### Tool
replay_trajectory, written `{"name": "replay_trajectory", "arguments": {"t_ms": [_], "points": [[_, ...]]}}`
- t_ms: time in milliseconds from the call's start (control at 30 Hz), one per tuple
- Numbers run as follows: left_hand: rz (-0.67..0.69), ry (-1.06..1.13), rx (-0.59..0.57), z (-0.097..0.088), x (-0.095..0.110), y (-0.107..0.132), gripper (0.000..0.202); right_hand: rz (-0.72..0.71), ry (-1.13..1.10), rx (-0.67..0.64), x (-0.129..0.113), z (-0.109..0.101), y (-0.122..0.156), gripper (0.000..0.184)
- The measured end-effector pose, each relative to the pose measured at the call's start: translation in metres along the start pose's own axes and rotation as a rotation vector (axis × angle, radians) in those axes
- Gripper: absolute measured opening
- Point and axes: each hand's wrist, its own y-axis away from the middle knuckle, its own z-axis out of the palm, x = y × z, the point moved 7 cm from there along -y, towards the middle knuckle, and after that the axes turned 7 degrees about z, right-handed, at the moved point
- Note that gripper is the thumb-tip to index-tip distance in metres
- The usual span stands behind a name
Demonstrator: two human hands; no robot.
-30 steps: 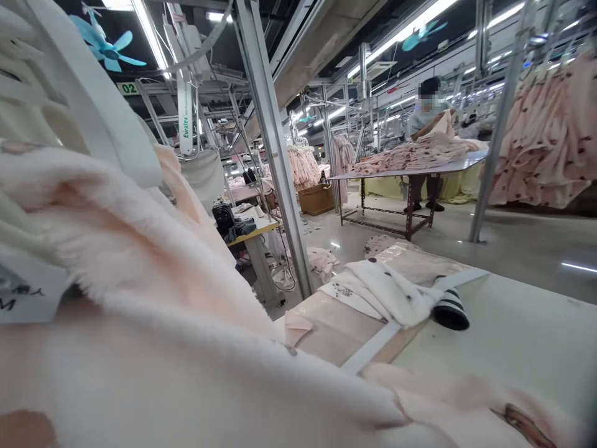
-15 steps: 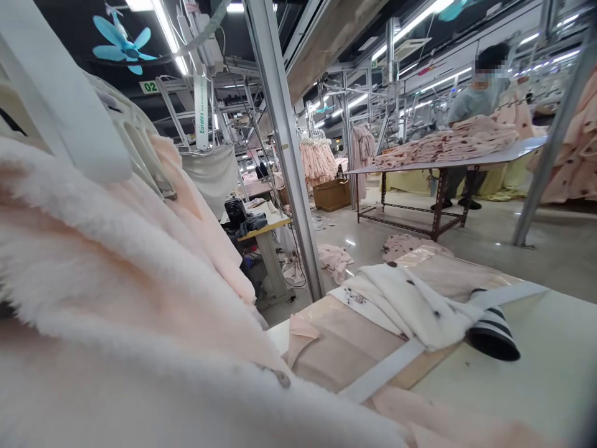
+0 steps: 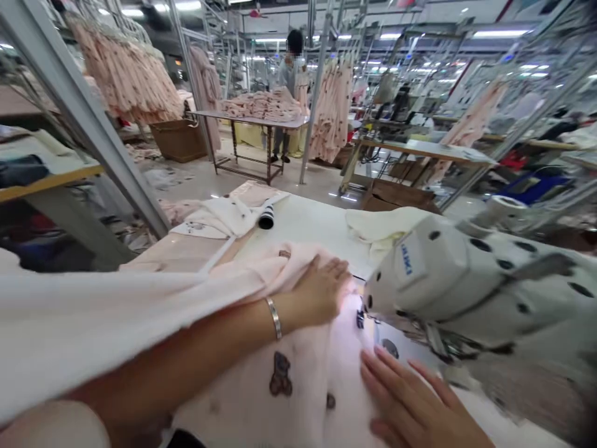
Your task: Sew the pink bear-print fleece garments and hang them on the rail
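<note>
Pale pink fleece cloth [image 3: 303,354] with dark bear patches spreads across the sewing table and under the needle area of a white sewing machine [image 3: 448,280]. My left hand [image 3: 321,289], with a silver bracelet at the wrist, lies palm down on a fold of the cloth, left of the lit presser foot [image 3: 360,317]. Its fingers stretch over the fabric. In front of the machine, my right hand [image 3: 410,398] rests flat on the cloth, fingers apart and slightly blurred. White fabric covers part of my left forearm.
A striped thread cone [image 3: 266,218] and a white printed garment piece [image 3: 219,216] lie at the table's far left. Cream cloth [image 3: 387,225] sits behind the machine head. A metal post [image 3: 88,118] rises at left. Beyond, a person stands behind a table [image 3: 261,118] piled with pink garments.
My view has swung right and down, from the hanging fluffy garment to the sewing machine. Both hands, out of sight before, now appear on the pink cloth.
</note>
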Motion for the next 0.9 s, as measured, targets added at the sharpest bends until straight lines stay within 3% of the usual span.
{"name": "replay_trajectory", "arguments": {"t_ms": [133,233,300,400,500,567,667,767,900], "points": [[0.049,-0.006,0.010,-0.008,-0.018,-0.033,0.025,0.172,0.065,-0.088,0.023,0.008,-0.011,0.039],[0.000,-0.010,0.015,-0.029,-0.017,-0.037,0.019,0.293,0.032,-0.094,0.030,0.010,-0.008,0.037],[-0.065,-0.013,0.035,-0.045,-0.007,-0.017,0.019,0.303,-0.047,-0.082,0.024,0.006,-0.008,0.030],[-0.097,0.049,0.006,-0.061,0.023,0.036,0.016,0.290,-0.256,-0.031,0.009,-0.004,-0.014,0.022],[-0.019,0.118,-0.068,-0.058,0.056,0.085,0.019,0.295,-0.426,-0.012,-0.003,-0.008,-0.020,0.023],[0.038,0.076,-0.061,-0.054,0.068,0.101,0.020,0.309,-0.468,-0.017,-0.008,-0.007,-0.022,0.024],[0.102,0.027,0.032,-0.054,0.075,0.101,0.008,0.339,-0.497,-0.022,-0.011,-0.003,-0.021,0.025],[0.109,0.062,0.138,-0.059,0.075,0.090,0.014,0.364,-0.538,-0.011,-0.010,-0.004,-0.020,0.023],[0.153,0.006,0.117,-0.051,0.084,0.084,0.020,0.423,-0.555,0.011,-0.006,-0.007,-0.020,0.013]]}}
